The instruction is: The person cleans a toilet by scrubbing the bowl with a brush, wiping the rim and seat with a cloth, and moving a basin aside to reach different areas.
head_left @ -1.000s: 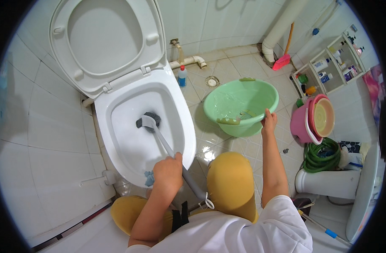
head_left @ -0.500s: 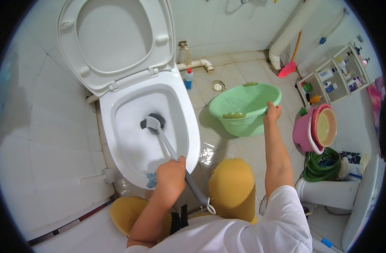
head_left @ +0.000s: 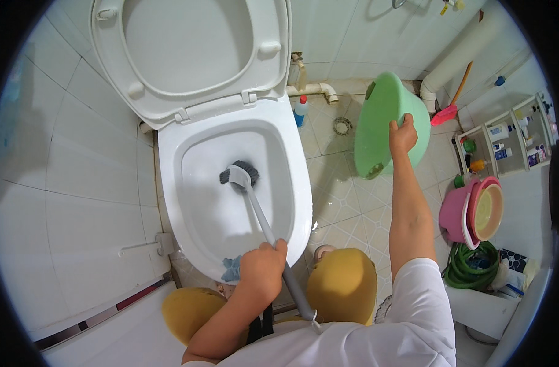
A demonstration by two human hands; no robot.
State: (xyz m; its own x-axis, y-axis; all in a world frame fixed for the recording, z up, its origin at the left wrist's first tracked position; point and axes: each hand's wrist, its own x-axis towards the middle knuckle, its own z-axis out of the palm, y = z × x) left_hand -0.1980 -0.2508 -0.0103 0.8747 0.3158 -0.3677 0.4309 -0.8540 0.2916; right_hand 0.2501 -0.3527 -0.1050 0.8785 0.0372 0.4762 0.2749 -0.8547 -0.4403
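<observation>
My left hand (head_left: 262, 267) is wrapped round the grey handle of a toilet brush (head_left: 259, 211). Its dark bristle head rests inside the white toilet bowl (head_left: 197, 202), whose seat and lid (head_left: 270, 73) stand raised. A blue cloth (head_left: 231, 269) lies at the bowl's front rim, beside my left hand. Out to the right, my right hand (head_left: 403, 136) grips the rim of a light green basin (head_left: 377, 119). The basin is tipped steeply on its side, its opening facing the toilet; no water shows inside it. My right fingers are partly hidden behind the rim.
A bottle of blue liquid with a red cap (head_left: 301, 111) stands beside the toilet, near a floor drain (head_left: 342, 126). To the right are a shelf of bottles (head_left: 505, 137), nested pink buckets (head_left: 455, 214) and a coiled green hose (head_left: 472, 266). A pink dustpan (head_left: 444, 115) leans far right.
My right hand has tilted the green basin from nearly upright onto its side; the water visible in it before no longer shows. My left hand keeps its hold on the brush. The view has shifted slightly.
</observation>
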